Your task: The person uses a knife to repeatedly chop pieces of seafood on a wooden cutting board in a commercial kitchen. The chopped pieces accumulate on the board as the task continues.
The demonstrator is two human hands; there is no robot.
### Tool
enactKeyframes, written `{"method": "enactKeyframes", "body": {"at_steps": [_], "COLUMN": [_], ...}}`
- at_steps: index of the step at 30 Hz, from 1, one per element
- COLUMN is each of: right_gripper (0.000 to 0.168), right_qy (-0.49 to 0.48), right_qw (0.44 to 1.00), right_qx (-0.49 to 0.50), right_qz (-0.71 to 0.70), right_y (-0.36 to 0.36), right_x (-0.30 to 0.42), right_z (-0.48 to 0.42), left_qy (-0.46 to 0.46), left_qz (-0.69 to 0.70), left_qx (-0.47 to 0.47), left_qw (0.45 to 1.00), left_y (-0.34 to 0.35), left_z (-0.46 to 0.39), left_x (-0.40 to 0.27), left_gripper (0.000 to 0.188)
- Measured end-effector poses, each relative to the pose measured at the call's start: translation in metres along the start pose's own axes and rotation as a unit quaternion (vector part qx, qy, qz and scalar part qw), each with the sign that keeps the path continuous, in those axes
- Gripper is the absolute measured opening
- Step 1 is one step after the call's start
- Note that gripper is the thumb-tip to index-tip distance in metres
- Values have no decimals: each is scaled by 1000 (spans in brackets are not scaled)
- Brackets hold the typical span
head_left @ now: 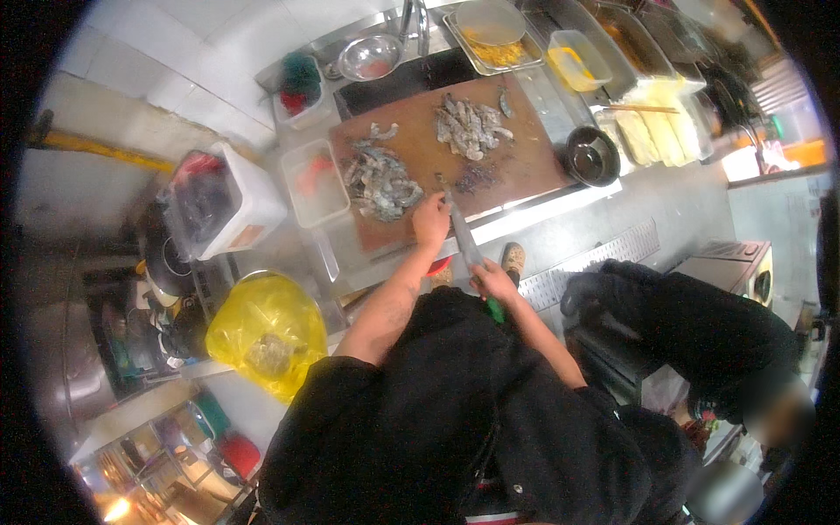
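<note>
My right hand grips a long knife by its green handle, the blade pointing away from me over the near edge of a brown cutting board. At the blade's tip, my left hand is curled on a small shrimp, which the fingers partly cover. Just left of that hand lies a heap of grey raw shrimp. A second shrimp pile sits farther back on the board. Dark scraps are scattered between this pile and the knife.
A clear plastic tub stands left of the board, a black bowl right. Behind are a steel bowl and a tray of yellow food. A yellow bag-lined bin is at left. Another person in black is at right.
</note>
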State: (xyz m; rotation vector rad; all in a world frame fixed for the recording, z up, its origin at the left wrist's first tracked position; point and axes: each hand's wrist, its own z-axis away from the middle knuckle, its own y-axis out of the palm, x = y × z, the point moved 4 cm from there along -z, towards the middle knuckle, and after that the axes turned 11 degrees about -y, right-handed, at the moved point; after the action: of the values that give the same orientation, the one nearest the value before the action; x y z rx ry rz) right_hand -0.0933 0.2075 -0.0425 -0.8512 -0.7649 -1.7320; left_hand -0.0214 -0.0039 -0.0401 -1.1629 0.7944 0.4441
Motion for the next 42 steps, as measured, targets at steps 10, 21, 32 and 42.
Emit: {"method": "enactKeyframes", "body": {"at_steps": [10, 21, 32, 42], "right_gripper": [32, 25, 28, 32], "right_qy": [19, -213, -204, -218], "right_qw": [995, 853, 775, 754], "right_qx": [-79, -36, 91, 142], "right_qz": [56, 474, 591, 604], "right_y": [-82, -127, -125, -135], "right_x": [22, 76, 114, 116], "right_z": [62, 5, -56, -79], "left_qy": [-14, 80, 21, 28], "left_qz": [-97, -114, -137, -118], "left_qx": [-79, -159, -191, -183], "left_qw": [992, 977, 972, 976], "left_y": [12, 17, 26, 18], "left_z": [-17, 4, 12, 12], "left_x": [-31, -32, -19, -29], "left_gripper": [27, 10, 9, 10]}}
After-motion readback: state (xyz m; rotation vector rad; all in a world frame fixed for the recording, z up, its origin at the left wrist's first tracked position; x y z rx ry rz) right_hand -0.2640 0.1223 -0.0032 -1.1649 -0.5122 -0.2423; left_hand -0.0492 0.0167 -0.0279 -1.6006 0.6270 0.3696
